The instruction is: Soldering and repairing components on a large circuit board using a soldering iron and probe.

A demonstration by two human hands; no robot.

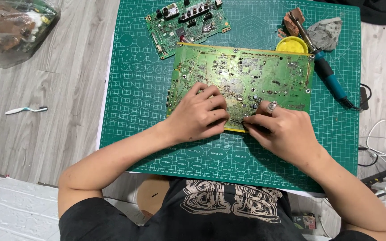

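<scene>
Green mat (130, 89) bears stiff, fragile board (246, 71); left hand (199, 114) presses it, right hand (282, 127) pinches tweezers (237, 119); grip edges.

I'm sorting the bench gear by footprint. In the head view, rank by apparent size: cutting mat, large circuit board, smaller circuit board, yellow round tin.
1. Green cutting mat
2. Large circuit board under both hands
3. Smaller circuit board
4. Yellow round tin, partly hidden
</scene>
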